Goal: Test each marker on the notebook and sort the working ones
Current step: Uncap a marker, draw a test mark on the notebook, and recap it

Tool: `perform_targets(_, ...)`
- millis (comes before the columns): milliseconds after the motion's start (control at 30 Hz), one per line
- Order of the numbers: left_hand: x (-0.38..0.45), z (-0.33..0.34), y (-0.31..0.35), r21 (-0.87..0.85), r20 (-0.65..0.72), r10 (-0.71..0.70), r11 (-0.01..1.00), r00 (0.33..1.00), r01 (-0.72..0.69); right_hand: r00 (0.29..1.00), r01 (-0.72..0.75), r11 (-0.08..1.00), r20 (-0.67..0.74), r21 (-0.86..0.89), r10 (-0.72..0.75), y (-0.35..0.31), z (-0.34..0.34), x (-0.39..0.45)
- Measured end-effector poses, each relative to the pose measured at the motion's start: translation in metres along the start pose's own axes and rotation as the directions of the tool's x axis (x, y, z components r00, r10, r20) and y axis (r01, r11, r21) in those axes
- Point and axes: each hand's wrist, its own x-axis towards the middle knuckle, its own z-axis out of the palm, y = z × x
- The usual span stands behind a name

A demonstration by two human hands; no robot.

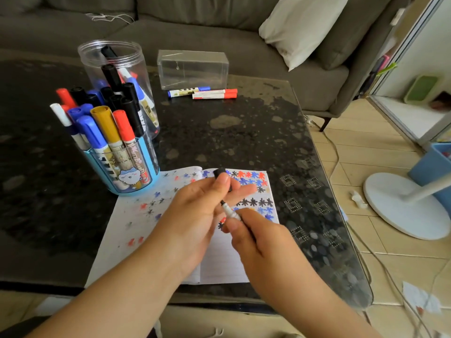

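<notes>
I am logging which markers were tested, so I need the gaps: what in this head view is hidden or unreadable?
- Marker body: covered by the right hand; only the tip end shows.
- Black cap: mostly behind the left hand fingers.
- Notebook middle: blocked by both hands.
- Blue holder labels: too blurred to read.
- Clear jar lower contents: hidden behind the holder's markers.

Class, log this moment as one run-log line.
left hand: holds black cap | right hand: grips uncapped marker | notebook: open, beneath

Grey sofa (219, 32), tiled floor (380, 167)
</notes>
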Motion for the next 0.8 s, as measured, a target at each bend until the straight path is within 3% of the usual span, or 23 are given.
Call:
perform_targets(133,0.003,-0.007,-0.002,0.074,-0.091,0.073,0.995,0.993,-0.066,0.996,-0.091,0.995,0.014,0.040,0.090,0.009,-0.011,0.002)
perform_targets(233,0.003,-0.013,0.002,0.298,-0.190,0.143,0.951,0.971,-0.081,0.986,-0.164,0.977,0.063,0.135,0.157,0.014,-0.018,-0.001)
perform_targets(333,0.000,-0.016,0.002,0.560,-0.130,0.211,0.822,0.969,-0.104,0.975,-0.219,0.950,0.068,0.223,0.209,0.020,-0.024,0.000)
perform_targets(433,0.001,-0.019,0.000,0.680,-0.078,0.248,0.722,0.966,-0.130,0.969,-0.245,0.890,0.063,0.385,0.239,0.022,-0.027,-0.002)
perform_targets(500,0.003,-0.021,0.001,0.715,-0.046,0.261,0.683,0.964,-0.151,0.958,-0.270,0.792,0.072,0.547,0.277,0.022,-0.029,-0.002)
perform_targets(567,0.004,-0.023,0.000,0.754,-0.015,0.265,0.637,0.964,-0.163,0.933,-0.327,0.578,0.156,0.748,0.325,0.025,-0.029,0.000)
perform_targets(633,0.005,-0.026,0.001,0.806,0.001,0.275,0.569,0.962,-0.163,0.919,-0.335,0.404,0.200,0.851,0.340,0.027,-0.027,0.002)
perform_targets(667,0.005,-0.028,0.001,0.828,0.002,0.279,0.538,0.960,-0.157,0.920,-0.330,0.366,0.209,0.870,0.332,0.028,-0.024,0.003)
perform_targets(733,0.006,-0.031,0.000,0.853,0.001,0.271,0.503,0.963,-0.142,0.934,-0.319,0.396,0.215,0.861,0.285,0.031,-0.017,0.004)
perform_targets(800,0.007,-0.035,-0.001,0.867,-0.005,0.259,0.482,0.966,-0.125,0.960,-0.269,0.594,0.163,0.758,0.226,0.033,-0.011,0.004)
